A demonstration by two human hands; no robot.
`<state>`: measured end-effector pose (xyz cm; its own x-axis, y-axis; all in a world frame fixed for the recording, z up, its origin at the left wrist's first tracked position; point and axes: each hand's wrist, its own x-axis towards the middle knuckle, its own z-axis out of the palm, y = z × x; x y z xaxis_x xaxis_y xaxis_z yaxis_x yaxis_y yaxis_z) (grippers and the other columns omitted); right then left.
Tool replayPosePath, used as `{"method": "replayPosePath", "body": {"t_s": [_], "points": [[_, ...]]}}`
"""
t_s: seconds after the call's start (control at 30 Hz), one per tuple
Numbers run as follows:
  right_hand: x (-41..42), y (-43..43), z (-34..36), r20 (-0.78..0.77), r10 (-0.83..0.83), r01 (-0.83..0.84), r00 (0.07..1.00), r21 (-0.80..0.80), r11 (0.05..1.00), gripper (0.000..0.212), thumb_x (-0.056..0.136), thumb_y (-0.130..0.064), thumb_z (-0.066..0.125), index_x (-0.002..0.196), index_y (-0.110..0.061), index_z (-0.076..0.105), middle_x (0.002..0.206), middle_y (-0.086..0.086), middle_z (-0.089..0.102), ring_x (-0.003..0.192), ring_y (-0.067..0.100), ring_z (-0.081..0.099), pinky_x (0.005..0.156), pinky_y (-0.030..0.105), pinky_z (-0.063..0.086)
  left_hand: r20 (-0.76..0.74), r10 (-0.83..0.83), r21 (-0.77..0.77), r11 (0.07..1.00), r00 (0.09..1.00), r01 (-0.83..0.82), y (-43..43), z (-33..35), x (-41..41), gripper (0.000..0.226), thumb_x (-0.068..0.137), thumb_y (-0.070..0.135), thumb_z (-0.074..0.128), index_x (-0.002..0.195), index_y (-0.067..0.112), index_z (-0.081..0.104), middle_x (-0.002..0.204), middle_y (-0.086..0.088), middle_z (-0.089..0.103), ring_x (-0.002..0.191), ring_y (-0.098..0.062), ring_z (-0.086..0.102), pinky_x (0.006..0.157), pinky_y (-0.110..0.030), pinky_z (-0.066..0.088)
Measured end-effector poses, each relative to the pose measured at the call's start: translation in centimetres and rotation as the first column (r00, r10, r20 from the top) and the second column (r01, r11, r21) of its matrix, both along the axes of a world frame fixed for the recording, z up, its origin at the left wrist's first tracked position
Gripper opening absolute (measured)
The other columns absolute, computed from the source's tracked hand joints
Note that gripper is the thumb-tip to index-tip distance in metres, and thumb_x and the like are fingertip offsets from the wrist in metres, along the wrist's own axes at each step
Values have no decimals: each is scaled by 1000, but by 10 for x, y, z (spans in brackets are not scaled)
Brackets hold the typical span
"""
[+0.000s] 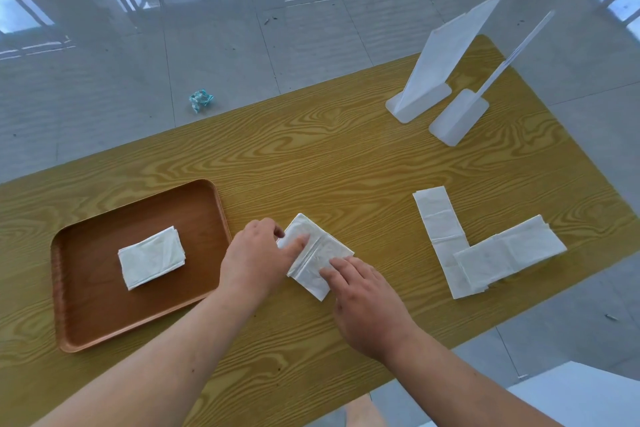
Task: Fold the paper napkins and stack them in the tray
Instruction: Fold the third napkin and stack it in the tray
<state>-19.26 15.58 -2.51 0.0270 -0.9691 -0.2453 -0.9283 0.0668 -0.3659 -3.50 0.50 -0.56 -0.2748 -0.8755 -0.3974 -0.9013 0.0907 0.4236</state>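
The work surface is a wood-grain table (346, 163) that runs diagonally across the frame. A brown tray (86, 315) sits on it at lower left. One folded napkin (151, 257) lies flat near the centre of the tray floor, clear of the rim.

A second napkin (317, 255) lies on the table at frame centre, just right of the tray and not touching it. It is partly folded, with a crease running across its middle.

The left hand (254, 258) rests on the upper-left part of this napkin. Its fingers are extended and flat, with the index finger pressing down beside the crease; nothing is gripped. The right hand (367, 302) presses on the lower-right part of the same napkin, fingers extended and close together, fingertips on the paper; it likewise grips nothing.

Two unfolded napkin strips (485, 246) lie at centre right of the frame, overlapping at one end to form an L shape.

Two white plastic stands (440, 80) are upright on the table at upper right. A crumpled wrapper (201, 100) lies on the tiled floor above the table edge.
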Motion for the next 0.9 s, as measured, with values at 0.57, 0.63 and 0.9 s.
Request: {"method": "replayPosePath", "body": {"t_s": [0.57,0.63,0.9], "points": [[8,-3,0,7,75,-76,997,83,994,56,95,-24,45,150,-18,39,159,10,39,146,29,30,121,43,26,135,88,83,992,987,-99,-14,-16,-4,63,76,55,81,123,21,55,117,3,57,102,-21,60,76,-35,51],[8,-1,0,7,76,-77,997,85,993,56,94,-24,45,150,-18,39,158,10,40,146,30,32,120,44,28,200,-1,47,999,980,-8,-16,-17,-5,48,77,60,79,107,26,62,113,3,58,109,-23,56,89,-41,53],[6,1,2,31,61,-63,998,55,997,56,91,-23,49,147,-18,45,154,9,46,143,31,39,116,44,34,-192,-141,49,987,971,153,-10,-8,-10,25,84,23,67,96,35,49,85,12,61,67,-9,59,55,-31,48]]}}
